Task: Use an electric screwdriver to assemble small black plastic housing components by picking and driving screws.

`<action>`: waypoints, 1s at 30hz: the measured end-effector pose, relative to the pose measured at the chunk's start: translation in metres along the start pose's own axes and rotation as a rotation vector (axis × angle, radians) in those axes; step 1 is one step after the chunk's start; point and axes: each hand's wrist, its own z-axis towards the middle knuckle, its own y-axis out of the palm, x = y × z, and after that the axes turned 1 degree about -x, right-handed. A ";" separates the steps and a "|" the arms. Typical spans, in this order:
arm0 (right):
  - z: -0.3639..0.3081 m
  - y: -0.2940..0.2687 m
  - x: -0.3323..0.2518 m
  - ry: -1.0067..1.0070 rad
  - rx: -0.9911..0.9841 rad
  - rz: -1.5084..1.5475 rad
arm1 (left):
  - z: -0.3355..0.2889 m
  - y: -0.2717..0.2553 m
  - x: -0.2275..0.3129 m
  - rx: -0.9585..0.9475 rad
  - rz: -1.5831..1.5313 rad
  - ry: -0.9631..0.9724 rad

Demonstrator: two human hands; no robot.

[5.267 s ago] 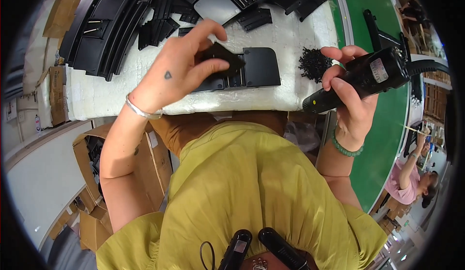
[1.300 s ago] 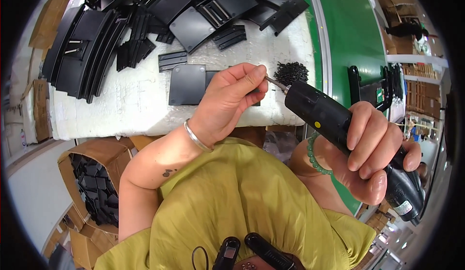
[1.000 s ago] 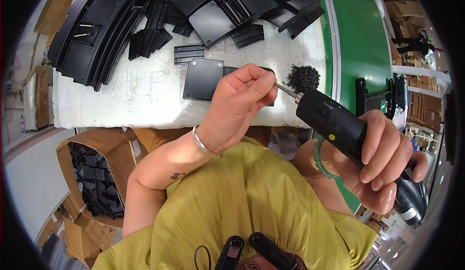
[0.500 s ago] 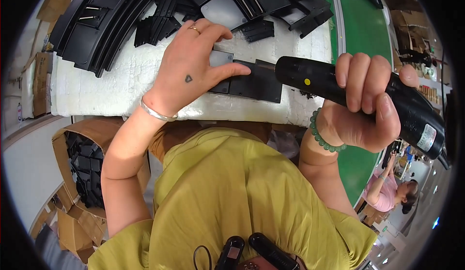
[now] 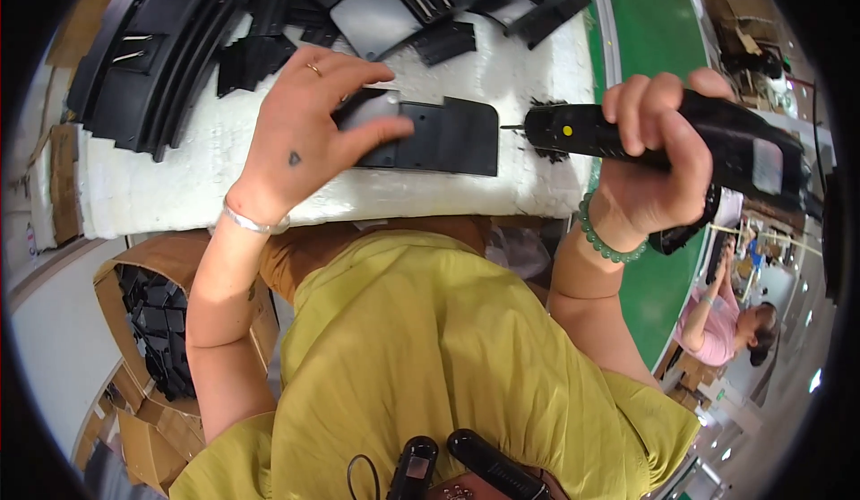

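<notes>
A flat black plastic panel (image 5: 448,137) lies on the white padded work surface (image 5: 269,173), with a shiny grey section at its left end. My left hand (image 5: 309,128) is over that left end, its thumb stretched across the panel and its fingers spread apart near the far edge. Whether the thumb presses on the panel, I cannot tell. My right hand (image 5: 663,142) is wrapped round a black electric screwdriver (image 5: 573,128), held level with its thin bit pointing left. The bit's tip is just right of the panel. Small black screws (image 5: 548,153) lie heaped beneath the tool's nose.
Long curved black parts (image 5: 148,70) are stacked at the far left, and more black plastic pieces (image 5: 376,21) lie piled at the back. A green conveyor belt (image 5: 640,43) runs along the right. A cardboard box (image 5: 112,271) of black parts stands lower left. A person in pink (image 5: 712,325) is at the right.
The screwdriver has pulled back from the panel's right end toward the screws, and its bit now shows. My left hand has shifted left, and the panel lies straighter.
</notes>
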 end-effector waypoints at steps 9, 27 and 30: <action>-0.028 -0.030 0.003 -0.031 0.216 -0.083 | -0.021 0.034 0.021 -0.184 -0.009 0.101; -0.023 -0.024 -0.035 -0.113 0.085 0.268 | 0.026 0.061 0.053 -0.094 -0.257 0.185; -0.023 -0.026 -0.043 -0.115 0.040 0.271 | 0.026 0.063 0.052 -0.045 -0.272 0.200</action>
